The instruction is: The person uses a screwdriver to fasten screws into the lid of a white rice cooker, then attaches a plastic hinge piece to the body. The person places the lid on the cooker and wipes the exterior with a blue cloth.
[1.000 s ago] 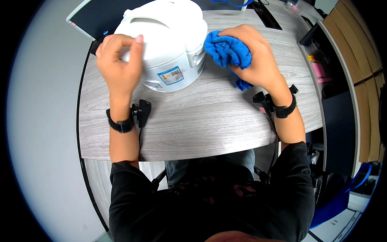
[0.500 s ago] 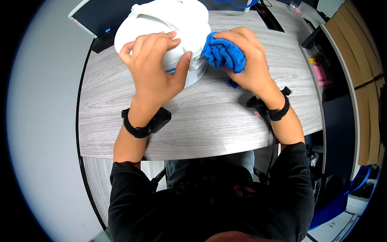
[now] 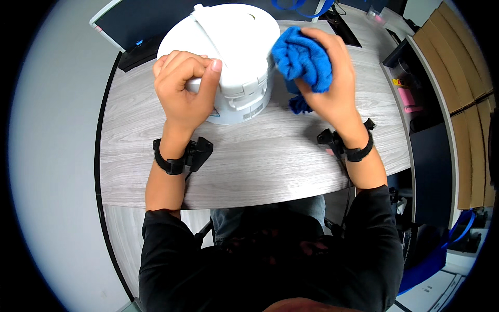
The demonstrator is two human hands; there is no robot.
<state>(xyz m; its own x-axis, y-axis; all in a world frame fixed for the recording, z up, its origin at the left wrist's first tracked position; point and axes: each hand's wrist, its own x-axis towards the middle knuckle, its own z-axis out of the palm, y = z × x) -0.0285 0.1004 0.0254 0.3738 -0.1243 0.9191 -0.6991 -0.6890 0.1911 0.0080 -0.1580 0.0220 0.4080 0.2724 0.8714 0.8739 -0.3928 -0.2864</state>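
White rice cooker (image 3: 234, 47) stands on grey wood-grain desk (image 3: 270, 156) beside brown cabinets (image 3: 468, 104).

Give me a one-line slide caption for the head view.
Left hand grips the white rice cooker on the grey table while the right hand presses a blue cloth to its side.

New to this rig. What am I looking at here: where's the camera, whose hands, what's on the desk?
The one picture comes from a wide fisheye camera worn on a person's head, looking down, so straight edges bend near the rim. Both forearms entering from below are the wearer's own, each with a black wrist strap. On the grey wood-pattern desk stands a white rice cooker. The left hand grips the cooker's near side. The right hand holds a bunched blue cloth against the cooker's right side. A dark screen stands behind.
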